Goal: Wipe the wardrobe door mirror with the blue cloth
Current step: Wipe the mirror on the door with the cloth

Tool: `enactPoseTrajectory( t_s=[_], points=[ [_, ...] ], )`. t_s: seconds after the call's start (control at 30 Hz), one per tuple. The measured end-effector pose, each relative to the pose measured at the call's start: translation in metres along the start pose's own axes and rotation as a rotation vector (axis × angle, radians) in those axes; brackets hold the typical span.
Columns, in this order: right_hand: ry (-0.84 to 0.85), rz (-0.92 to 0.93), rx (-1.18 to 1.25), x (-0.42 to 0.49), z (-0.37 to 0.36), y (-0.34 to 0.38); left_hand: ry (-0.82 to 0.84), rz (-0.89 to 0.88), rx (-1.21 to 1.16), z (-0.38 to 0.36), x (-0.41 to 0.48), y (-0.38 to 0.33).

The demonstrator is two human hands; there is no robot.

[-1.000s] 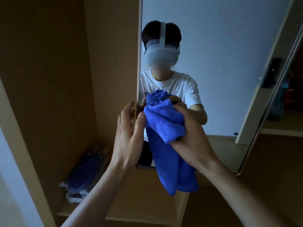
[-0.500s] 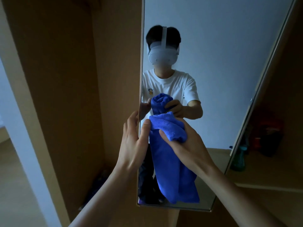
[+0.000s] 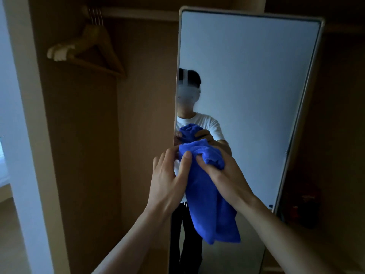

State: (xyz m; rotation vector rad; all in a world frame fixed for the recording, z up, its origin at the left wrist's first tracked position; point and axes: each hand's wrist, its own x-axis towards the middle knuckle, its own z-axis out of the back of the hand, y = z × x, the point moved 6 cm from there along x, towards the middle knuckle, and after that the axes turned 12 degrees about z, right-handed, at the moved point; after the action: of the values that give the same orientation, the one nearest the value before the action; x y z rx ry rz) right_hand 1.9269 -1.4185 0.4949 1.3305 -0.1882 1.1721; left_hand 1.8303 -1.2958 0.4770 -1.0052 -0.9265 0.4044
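The left forearm (image 3: 134, 234) and right forearm (image 3: 286, 234), both bare, rise from the lower edge and converge at chest height. The right hand (image 3: 223, 177) has its fingers (image 3: 200, 160) curled round the bunched top of the blue cloth (image 3: 209, 204). The left hand (image 3: 167, 178) stands palm inward beside it, fingers nearly straight, thumb laid on the cloth, seemingly steadying rather than gripping it

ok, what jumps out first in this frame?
The blue cloth, bunched in the right hand and hanging down over the lower left of the mirror, is the brightest thing here. The left hand sits beside it at the mirror's left edge, thumb on the cloth. Wooden hangers hang at upper left.
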Motion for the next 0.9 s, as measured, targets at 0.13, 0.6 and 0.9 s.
enactPoseTrajectory(
  t_s=[0.13,0.6,0.9],
  points=[
    [-0.028,0.005,0.041,0.014,0.005,0.025,0.08,-0.045,-0.097,-0.001,0.011,-0.02],
    [-0.005,0.087,-0.059,0.046,0.036,0.059,0.056,-0.142,-0.288,0.001,0.046,-0.07],
    [0.009,0.368,-0.374,0.115,0.067,0.101,-0.078,-0.289,-0.178,0.012,0.084,-0.119]
  ],
)
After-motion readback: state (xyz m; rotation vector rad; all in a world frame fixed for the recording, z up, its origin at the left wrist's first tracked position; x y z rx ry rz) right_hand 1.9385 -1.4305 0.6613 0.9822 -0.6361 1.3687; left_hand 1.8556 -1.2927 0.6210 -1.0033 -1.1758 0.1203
